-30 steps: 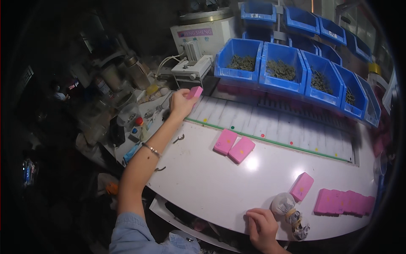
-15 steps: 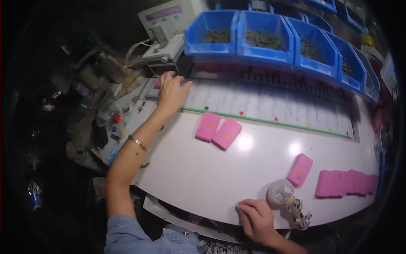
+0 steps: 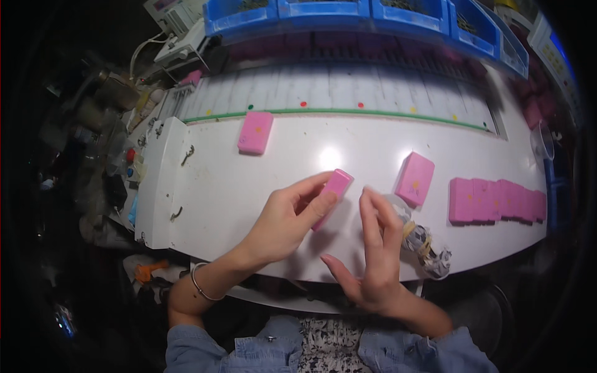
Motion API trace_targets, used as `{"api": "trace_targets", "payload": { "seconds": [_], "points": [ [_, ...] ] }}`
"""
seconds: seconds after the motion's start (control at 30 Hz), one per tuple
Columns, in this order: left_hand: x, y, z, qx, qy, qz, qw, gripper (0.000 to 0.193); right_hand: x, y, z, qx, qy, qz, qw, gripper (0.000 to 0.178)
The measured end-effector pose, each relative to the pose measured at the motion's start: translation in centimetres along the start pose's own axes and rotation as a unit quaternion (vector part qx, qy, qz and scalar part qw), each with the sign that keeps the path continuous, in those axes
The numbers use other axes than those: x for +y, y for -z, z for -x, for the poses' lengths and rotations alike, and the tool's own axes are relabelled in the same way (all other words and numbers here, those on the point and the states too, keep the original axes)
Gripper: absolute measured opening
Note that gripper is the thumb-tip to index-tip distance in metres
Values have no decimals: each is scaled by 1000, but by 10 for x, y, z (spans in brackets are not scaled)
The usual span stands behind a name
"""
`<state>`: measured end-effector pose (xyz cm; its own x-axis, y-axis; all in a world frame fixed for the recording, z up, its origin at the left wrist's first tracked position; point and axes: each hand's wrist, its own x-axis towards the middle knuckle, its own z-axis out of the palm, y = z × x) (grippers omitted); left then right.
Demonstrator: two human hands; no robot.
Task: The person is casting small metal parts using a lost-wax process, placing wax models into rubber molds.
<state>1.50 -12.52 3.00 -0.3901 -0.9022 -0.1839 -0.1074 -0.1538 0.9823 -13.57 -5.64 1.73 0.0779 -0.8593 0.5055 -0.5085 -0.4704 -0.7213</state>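
My left hand [image 3: 283, 217] is closed round a pink rectangular block [image 3: 336, 185], thumb on one face, the block tilted above the white worktop. Just to the right, my right hand [image 3: 378, 264] holds nothing, its thumb and fingers spread and apart from the held block. Partly hidden behind its fingers lies a wrapped, banded bundle [image 3: 430, 253] with a knotted end. Beyond the bundle rests a loose pink block [image 3: 415, 178] with a small yellow mark. Farther left, another pink block [image 3: 255, 133] lies near the green strip.
Several pink blocks [image 3: 496, 200] form an overlapping row at the right. A green-edged white panel [image 3: 311, 93] crosses the back, under blue bins [image 3: 323, 12] of small parts. White equipment [image 3: 181, 50] stands at the back left. Small dark scraps [image 3: 188, 155] lie on the worktop [image 3: 230, 205].
My left hand has come back from the far left and now holds a pink block; one of the two middle blocks is gone from its place. My right hand has lifted and opened. The view has shifted.
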Motion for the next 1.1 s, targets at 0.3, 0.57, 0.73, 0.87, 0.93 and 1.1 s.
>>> {"api": "trace_targets", "payload": {
  "seconds": [0.3, 0.57, 0.73, 0.87, 0.93, 1.1],
  "points": [
    [0, -35, 29, -113, 180, 239, 948, 44, 6, 1, 13, 25, 42, 42, 998, 75],
    [-13, -54, 40, -58, 136, 284, 948, 54, 8, 2, 28, 58, 85, 108, 989, 72],
    [-21, -67, 39, 3, 122, 312, 942, 59, 2, 8, 37, 71, 111, 168, 977, 68],
    [-27, -60, 30, 48, 118, 351, 928, 63, -14, 23, 53, 34, 124, 126, 984, 35],
    [-27, -60, 29, 46, 128, 420, 897, 62, -16, 18, 60, -25, 163, 55, 985, 30],
    [-27, -62, 33, 19, 97, 392, 915, 61, -15, 29, 37, -30, 98, -25, 994, 30]
  ]
}}
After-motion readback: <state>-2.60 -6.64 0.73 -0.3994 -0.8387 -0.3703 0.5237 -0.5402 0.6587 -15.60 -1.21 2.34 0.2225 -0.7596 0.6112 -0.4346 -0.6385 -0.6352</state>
